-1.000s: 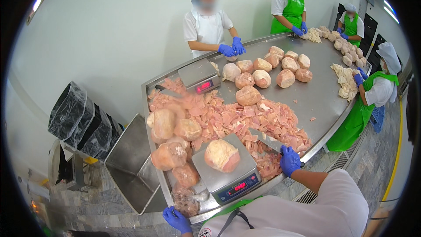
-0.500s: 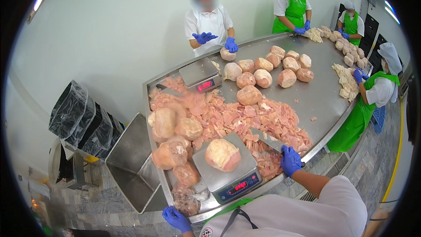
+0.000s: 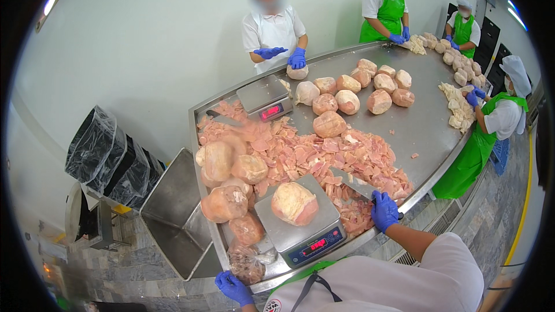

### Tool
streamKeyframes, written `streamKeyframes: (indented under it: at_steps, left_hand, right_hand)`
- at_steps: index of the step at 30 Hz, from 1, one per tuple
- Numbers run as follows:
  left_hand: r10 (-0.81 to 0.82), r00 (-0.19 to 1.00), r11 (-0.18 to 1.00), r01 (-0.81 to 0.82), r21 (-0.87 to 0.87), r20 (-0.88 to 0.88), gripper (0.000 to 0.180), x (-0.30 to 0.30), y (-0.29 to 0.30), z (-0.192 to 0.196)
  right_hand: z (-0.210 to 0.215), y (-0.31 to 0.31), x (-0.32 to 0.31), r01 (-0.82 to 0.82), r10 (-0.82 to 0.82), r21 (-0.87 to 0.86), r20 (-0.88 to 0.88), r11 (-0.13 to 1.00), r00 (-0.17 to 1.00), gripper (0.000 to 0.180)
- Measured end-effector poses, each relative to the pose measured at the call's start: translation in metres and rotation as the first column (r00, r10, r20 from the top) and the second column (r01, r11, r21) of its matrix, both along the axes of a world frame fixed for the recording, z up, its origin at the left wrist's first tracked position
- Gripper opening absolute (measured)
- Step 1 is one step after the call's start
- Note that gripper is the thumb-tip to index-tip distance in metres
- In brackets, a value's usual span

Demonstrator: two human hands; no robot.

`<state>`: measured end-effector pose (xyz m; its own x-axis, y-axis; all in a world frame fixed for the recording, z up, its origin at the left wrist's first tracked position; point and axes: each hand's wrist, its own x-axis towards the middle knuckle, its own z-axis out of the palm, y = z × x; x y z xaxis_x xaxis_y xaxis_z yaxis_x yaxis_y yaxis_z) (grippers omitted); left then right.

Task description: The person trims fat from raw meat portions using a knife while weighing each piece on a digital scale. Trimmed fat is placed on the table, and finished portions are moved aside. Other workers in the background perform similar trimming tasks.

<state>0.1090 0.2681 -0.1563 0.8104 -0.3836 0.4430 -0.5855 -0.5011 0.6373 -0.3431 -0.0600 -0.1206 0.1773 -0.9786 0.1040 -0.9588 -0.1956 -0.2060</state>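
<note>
My right hand [image 3: 385,212], in a blue glove, is closed round the handle of a knife [image 3: 359,188]. The broad blade points away to the left, over a heap of pink meat trimmings [image 3: 370,159]. My left hand [image 3: 234,289], also gloved in blue, is at the table's near left corner, fingers loosely bent and holding nothing that I can see. Close to it lies a clear plastic bag [image 3: 247,263] with something brownish inside. Between my hands a digital scale [image 3: 292,237] with a lit red display bears a rounded pale-pink meat piece [image 3: 295,203].
Several round meat pieces [image 3: 224,203] crowd left of the scale, and more stand mid-table. A second scale [image 3: 261,93] sits at the far edge of the steel table [image 3: 404,121]. A metal bin [image 3: 173,208] stands left. Co-workers [image 3: 277,34] line the table's far and right sides.
The far co-worker's hands and the meat piece under one of them have shifted slightly left. My hands, the knife and the meat on my scale look almost unmoved.
</note>
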Motion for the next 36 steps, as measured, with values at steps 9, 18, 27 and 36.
streamKeyframes:
  at_steps: [9,18,27,36]
  left_hand:
    - [-0.005,1.000,1.000,0.004,-0.007,-0.015,0.009,-0.002,-0.002,0.005]
    - [0.011,1.000,1.000,-0.012,-0.027,-0.023,0.007,-0.002,-0.002,0.002]
    - [0.012,0.998,1.000,-0.013,-0.017,-0.060,0.006,-0.002,-0.003,0.005]
    - [0.018,0.998,1.000,-0.019,-0.021,-0.063,0.006,-0.005,-0.006,0.011]
  right_hand:
    - [0.000,-0.001,0.001,-0.006,0.006,-0.021,0.029,1.000,1.000,0.043]
    - [0.001,0.000,0.001,-0.005,0.005,-0.019,-0.002,1.000,1.000,0.045]
    - [0.002,0.001,0.001,-0.010,0.010,-0.032,0.000,0.999,1.000,0.042]
    - [0.005,0.002,0.002,-0.016,0.016,-0.024,0.004,1.000,1.000,0.043]
